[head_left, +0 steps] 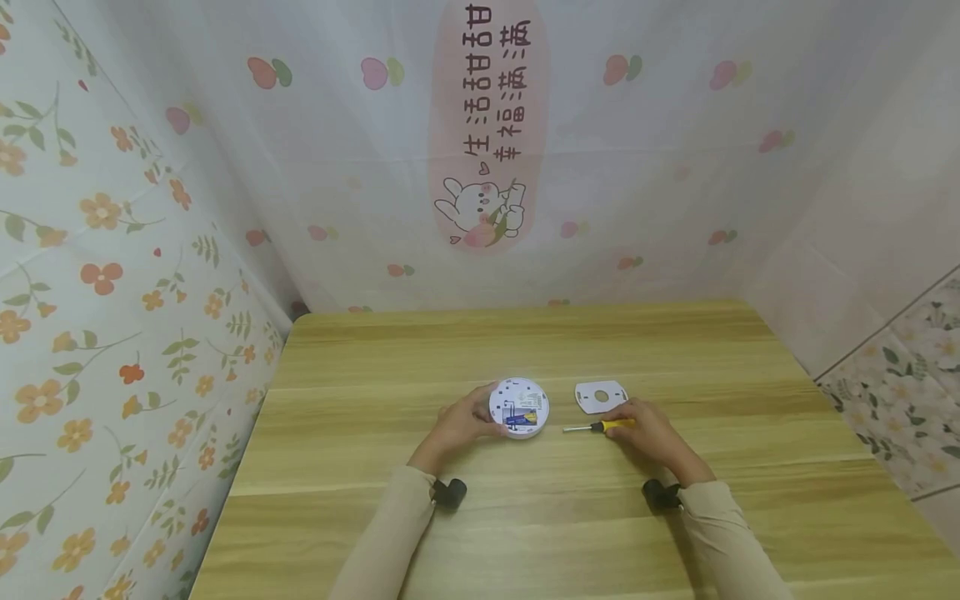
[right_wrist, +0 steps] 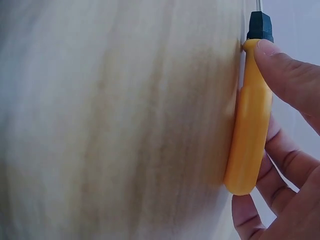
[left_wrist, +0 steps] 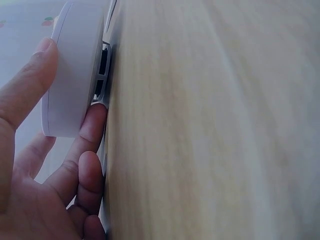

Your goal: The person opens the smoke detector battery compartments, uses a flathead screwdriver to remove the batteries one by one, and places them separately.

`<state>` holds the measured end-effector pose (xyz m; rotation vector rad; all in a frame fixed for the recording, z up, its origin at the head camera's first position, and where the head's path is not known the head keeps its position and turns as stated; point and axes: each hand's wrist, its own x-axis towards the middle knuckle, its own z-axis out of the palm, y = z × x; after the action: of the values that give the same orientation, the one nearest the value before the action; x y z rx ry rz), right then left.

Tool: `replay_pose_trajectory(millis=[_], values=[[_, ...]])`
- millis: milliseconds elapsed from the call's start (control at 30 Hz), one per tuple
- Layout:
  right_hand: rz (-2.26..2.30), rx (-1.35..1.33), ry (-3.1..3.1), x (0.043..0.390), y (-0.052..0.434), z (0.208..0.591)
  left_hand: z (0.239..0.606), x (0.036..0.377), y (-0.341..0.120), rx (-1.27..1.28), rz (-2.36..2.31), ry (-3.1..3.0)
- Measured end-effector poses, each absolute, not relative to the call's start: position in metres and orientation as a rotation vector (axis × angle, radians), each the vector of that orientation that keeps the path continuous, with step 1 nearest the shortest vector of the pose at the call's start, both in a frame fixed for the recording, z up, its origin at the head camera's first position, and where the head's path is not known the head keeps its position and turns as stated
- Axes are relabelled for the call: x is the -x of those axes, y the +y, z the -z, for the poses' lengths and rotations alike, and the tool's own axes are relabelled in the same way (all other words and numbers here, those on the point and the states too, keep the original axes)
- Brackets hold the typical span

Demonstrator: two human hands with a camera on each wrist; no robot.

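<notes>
Screwdriver (head_left: 600,426) is lying flat on the wooden table (head_left: 525,517), its long axis crosswise, tip pointing toward the round white device (head_left: 519,407). Right hand (head_left: 651,435) is pinching its yellow handle; left hand (head_left: 461,423) is gripping the device's rim. White plate (head_left: 601,396) is lying just behind, table edges well apart.

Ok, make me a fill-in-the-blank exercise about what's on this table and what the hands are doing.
1. The left hand holds the round white device by its ____.
2. The right hand holds a screwdriver whose handle is ____ in colour.
3. The flat white plate lies on the wooden table, to the ____ of the round device in the head view.

Missing words: rim; yellow; right
</notes>
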<state>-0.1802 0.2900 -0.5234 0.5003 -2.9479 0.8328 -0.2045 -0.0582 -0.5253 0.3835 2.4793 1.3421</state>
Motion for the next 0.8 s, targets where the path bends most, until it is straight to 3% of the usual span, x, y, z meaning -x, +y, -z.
replay_pose_trajectory(millis=[800], values=[[-0.937, -0.462, -2.973, 0.189, 0.28, 0.494, 0.526, 0.205, -0.058, -0.378, -1.338, 2.474]])
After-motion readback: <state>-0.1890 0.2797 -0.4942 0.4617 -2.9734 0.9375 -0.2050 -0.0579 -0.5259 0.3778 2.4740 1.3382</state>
